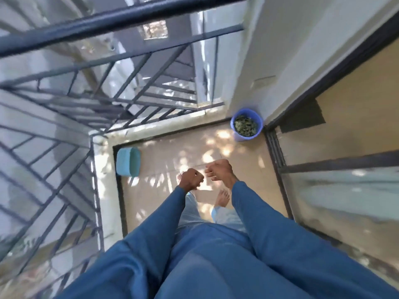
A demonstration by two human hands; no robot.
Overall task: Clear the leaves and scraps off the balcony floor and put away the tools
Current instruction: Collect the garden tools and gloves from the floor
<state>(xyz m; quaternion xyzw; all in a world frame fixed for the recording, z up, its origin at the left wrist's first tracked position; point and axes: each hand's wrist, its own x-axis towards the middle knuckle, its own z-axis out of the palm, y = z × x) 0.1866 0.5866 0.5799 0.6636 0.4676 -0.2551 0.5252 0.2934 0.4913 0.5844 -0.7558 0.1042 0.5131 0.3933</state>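
Two empty fists, left hand [191, 176] and right hand [219, 170]; leaf-filled bucket [240, 138] tucked at one o'clock, likely clear of feet.

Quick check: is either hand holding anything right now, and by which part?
Nothing is held. The left hand and right hand are both curled into fists, with nothing showing in either.
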